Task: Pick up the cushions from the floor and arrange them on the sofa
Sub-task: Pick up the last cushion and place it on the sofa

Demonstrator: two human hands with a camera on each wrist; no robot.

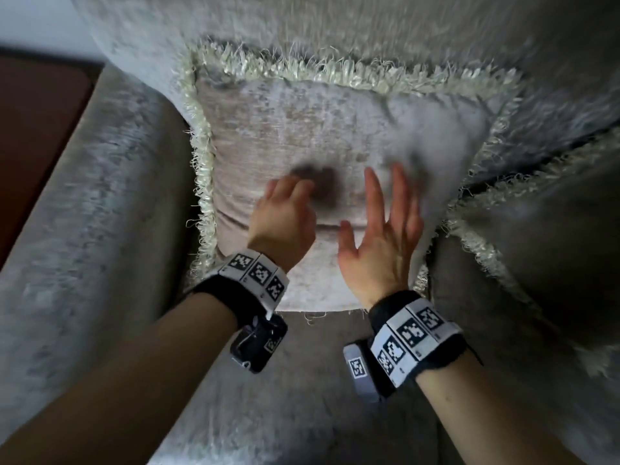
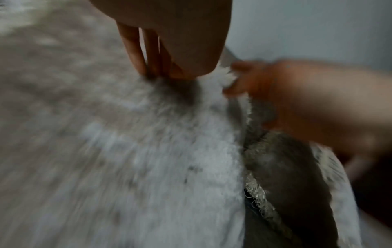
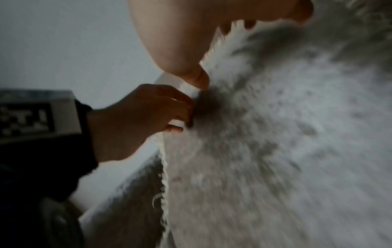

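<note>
1. A fringed cushion point(image 1: 322, 156) stands propped in the corner of the sofa point(image 1: 110, 203), its back leaning on the backrest and one side against the armrest, a spot that keeps it from sliding.
2. The left hand point(image 1: 285, 216) meets the cushion's face with fingers bent, knuckles pressing into the fabric and a dark shadow under them; it holds nothing.
3. The right hand point(image 1: 382, 226) lies over the cushion with fingers straight and spread, palm toward the cloth, gripping nothing; it appears to be patting the filling flat.
4. A second fringed cushion point(image 1: 536, 236) rests just beside the first, to the right, their fringes nearly meeting.
5. Judged from this, the cushion is placed and the hands are only plumping and squaring it. The floor is not visible, so whether any cushions remain there cannot be told.
</note>
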